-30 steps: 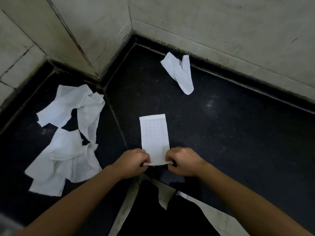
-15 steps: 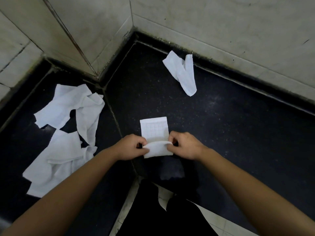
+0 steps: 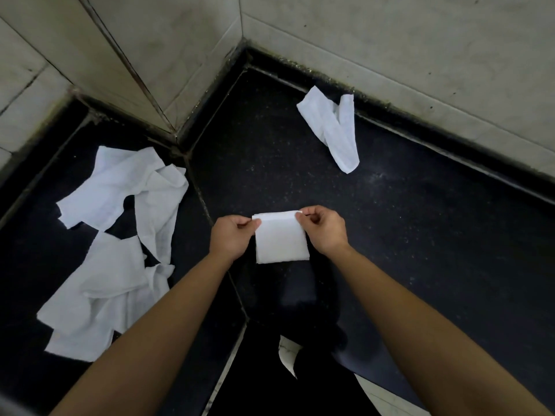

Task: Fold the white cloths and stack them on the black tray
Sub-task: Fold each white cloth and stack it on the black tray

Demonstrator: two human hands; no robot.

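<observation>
A white cloth [image 3: 280, 241], folded into a small rectangle, lies on the black surface [image 3: 420, 235] in the middle. My left hand [image 3: 232, 237] pinches its far left corner and my right hand [image 3: 322, 228] pinches its far right corner. A heap of several crumpled white cloths [image 3: 117, 244] is spread on the black surface to the left. One more loose white cloth [image 3: 335, 130] lies at the back right, close to the wall. I cannot tell which dark area is the tray.
Pale tiled walls [image 3: 390, 46] close off the back and meet in a corner [image 3: 177, 139] at the back left. Seams run across the black surface. My dark clothing [image 3: 270, 379] shows at the bottom edge.
Both hands carried the near edge of the long cloth away from me and laid it over the far edge, halving its length. The other cloths have not moved.
</observation>
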